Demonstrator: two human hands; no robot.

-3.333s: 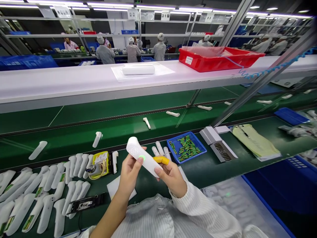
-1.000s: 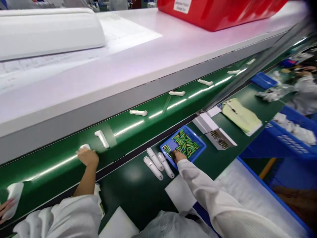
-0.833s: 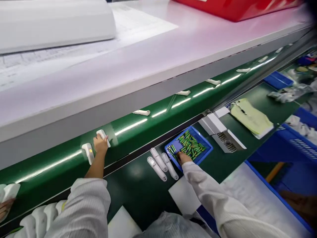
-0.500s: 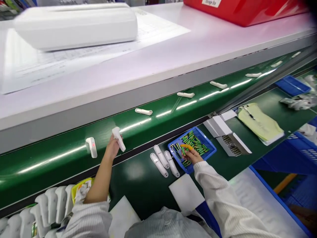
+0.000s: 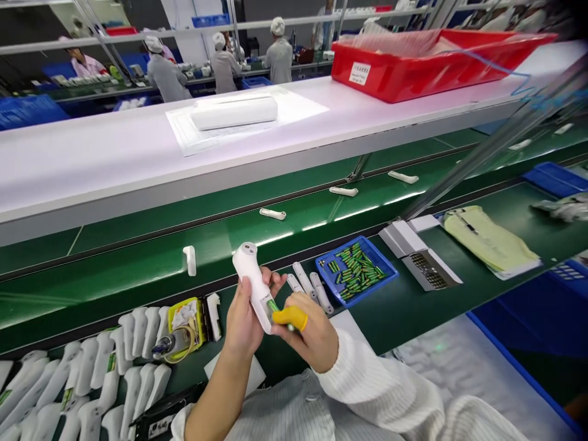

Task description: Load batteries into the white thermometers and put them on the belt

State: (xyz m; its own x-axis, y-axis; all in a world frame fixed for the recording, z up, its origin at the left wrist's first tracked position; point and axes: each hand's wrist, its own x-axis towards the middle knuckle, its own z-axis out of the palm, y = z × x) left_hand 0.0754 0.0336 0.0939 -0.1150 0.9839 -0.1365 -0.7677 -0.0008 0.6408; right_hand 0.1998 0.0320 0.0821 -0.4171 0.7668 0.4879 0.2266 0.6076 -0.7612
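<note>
White device [image 5: 251, 267], slim pieces [image 5: 321, 293] beside tray [image 5: 372, 290]

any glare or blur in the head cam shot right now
Head view: glare streaks on the green belt; white paper on the shelf nearly washed out; blue cord at right blurred; top right corner dark; held white device looks fairly sharp.

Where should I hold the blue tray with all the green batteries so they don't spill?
I'd take the blue tray by its rim, from above, one hand on the near edge and one on the far edge. It lies flat, with raised walls around the loose batteries, so keeping it level should help. White pieces lie close to its left edge.
</note>
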